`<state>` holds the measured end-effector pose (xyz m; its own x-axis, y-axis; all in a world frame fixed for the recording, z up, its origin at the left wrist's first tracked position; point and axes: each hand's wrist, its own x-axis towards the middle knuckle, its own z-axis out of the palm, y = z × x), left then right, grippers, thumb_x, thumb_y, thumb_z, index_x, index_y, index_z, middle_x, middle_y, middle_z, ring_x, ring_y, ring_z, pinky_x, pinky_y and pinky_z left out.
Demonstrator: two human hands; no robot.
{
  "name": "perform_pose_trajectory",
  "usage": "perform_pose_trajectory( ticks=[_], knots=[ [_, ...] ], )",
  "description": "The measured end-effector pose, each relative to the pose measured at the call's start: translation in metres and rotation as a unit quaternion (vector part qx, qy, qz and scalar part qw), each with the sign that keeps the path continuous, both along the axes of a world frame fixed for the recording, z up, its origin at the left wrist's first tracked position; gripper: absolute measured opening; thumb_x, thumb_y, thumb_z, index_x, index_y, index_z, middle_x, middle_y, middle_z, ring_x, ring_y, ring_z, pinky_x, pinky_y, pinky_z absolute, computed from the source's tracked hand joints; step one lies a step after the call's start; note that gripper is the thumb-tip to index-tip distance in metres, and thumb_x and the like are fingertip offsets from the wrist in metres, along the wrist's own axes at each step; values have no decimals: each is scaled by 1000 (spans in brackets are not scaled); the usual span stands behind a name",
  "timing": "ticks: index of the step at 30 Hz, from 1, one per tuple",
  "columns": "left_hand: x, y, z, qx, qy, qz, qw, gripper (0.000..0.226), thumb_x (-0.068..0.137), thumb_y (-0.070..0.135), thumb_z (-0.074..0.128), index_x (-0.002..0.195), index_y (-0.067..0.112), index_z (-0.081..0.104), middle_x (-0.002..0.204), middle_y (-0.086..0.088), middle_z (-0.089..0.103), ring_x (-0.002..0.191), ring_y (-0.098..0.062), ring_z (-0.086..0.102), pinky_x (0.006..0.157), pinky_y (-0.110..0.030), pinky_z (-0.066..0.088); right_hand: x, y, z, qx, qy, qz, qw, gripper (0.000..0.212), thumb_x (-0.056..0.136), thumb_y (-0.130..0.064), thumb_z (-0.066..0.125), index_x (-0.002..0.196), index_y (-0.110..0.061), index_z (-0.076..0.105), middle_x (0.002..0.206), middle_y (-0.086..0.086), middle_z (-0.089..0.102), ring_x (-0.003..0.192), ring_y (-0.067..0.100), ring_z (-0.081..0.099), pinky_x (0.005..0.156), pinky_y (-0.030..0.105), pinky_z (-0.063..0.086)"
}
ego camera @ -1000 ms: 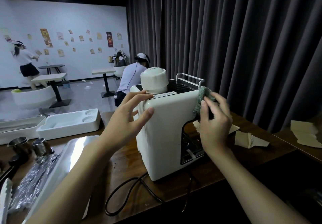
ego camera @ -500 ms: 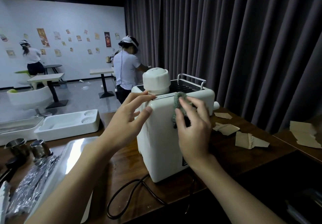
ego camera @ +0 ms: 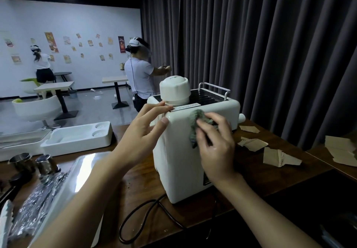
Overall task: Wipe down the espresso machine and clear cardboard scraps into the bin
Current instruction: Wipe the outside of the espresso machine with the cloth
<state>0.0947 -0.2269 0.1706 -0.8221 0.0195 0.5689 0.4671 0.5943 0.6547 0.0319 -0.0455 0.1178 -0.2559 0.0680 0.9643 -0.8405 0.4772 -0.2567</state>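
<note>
A white espresso machine (ego camera: 179,162) stands on the dark wooden counter (ego camera: 146,188), its back panel facing me. My left hand (ego camera: 143,135) rests on its upper left corner, fingers spread over the top edge. My right hand (ego camera: 214,145) presses a grey-green cloth (ego camera: 197,120) against the upper part of the back panel. Torn cardboard scraps (ego camera: 253,144) lie on the counter right of the machine, with a bigger piece (ego camera: 280,157) nearer me and another (ego camera: 340,151) at the far right. No bin is in sight.
A black power cord (ego camera: 146,211) loops in front of the machine. A shiny metal tray (ego camera: 81,172) with crumpled foil (ego camera: 38,207), two steel cups (ego camera: 32,162) and a white moulded tray (ego camera: 77,137) fill the left. Dark curtains hang behind. Two people stand farther back.
My right hand has slid the cloth from the machine's right edge leftward across the back panel. The left hand stayed on the corner. The person behind stood up.
</note>
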Motion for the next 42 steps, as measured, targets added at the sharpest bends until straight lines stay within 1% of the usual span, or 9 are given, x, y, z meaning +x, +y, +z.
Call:
perform_pose_trajectory(
  ticks=[5, 11, 16, 19, 25, 29, 33, 38, 42],
  knots=[
    [-3, -1, 0, -20, -2, 14, 1000, 32, 96, 49, 47, 127, 50, 54, 126, 40, 43, 127, 24, 35, 84, 7, 37, -31, 34, 2, -101, -72, -42, 991, 21, 85, 4, 67, 105, 3, 69, 113, 18, 60, 108, 21, 56, 95, 15, 43],
    [-3, 2, 0, -29, 1, 18, 999, 33, 94, 53, 46, 126, 51, 54, 126, 41, 42, 133, 16, 36, 95, -5, 40, -40, 47, 3, -142, -108, -43, 983, 24, 88, -4, 66, 111, 4, 66, 115, 18, 53, 107, 9, 49, 94, 7, 38],
    [-2, 2, -1, -20, -5, 9, 1000, 41, 91, 56, 56, 130, 44, 57, 131, 35, 44, 137, 4, 41, 108, -36, 47, -34, 44, -15, -61, -114, -47, 990, 43, 87, -12, 70, 126, 2, 59, 129, 19, 46, 123, 23, 46, 104, 25, 42],
    [-2, 3, -3, -10, 4, 5, 1000, 45, 87, 56, 61, 129, 39, 59, 134, 25, 46, 139, 5, 39, 109, -46, 47, -39, 51, -14, -42, -95, -60, 993, 41, 86, -8, 70, 124, 3, 60, 127, 20, 48, 122, 23, 46, 105, 15, 36],
    [-6, -2, 0, -22, 10, 7, 1000, 47, 86, 55, 62, 129, 36, 60, 138, 20, 47, 132, 4, 46, 107, -47, 49, -39, 47, -13, -79, -95, -84, 989, 35, 87, -6, 69, 121, 3, 63, 125, 19, 52, 120, 24, 50, 102, 25, 44],
    [-10, -9, 0, -20, 13, 5, 1000, 41, 89, 56, 62, 126, 39, 61, 139, 21, 48, 131, 4, 47, 106, -50, 49, -31, 37, -20, -22, -74, -75, 994, 32, 86, -4, 70, 117, 3, 65, 124, 19, 55, 121, 25, 50, 108, 16, 35],
    [-11, -12, -1, -19, 5, -1, 1000, 44, 86, 59, 63, 126, 41, 60, 139, 21, 47, 131, 3, 46, 106, -48, 50, -35, 46, -17, -53, -77, -79, 992, 30, 85, -3, 71, 114, 3, 66, 122, 18, 55, 118, 22, 50, 102, 28, 45],
    [-11, -10, -2, -13, 5, 3, 1000, 42, 88, 57, 61, 127, 42, 59, 140, 21, 47, 132, 5, 45, 109, -48, 48, -26, 31, -22, -58, -87, -78, 991, 31, 84, -4, 72, 113, 4, 66, 117, 19, 58, 115, 22, 52, 104, 17, 39],
    [-10, -8, -1, -14, 4, 9, 1000, 37, 89, 51, 61, 124, 43, 58, 138, 22, 47, 130, 8, 46, 109, -46, 48, -9, 11, -32, -38, -86, -50, 994, 29, 82, -5, 74, 110, 2, 68, 113, 16, 61, 109, 22, 56, 96, 30, 48]
  ],
)
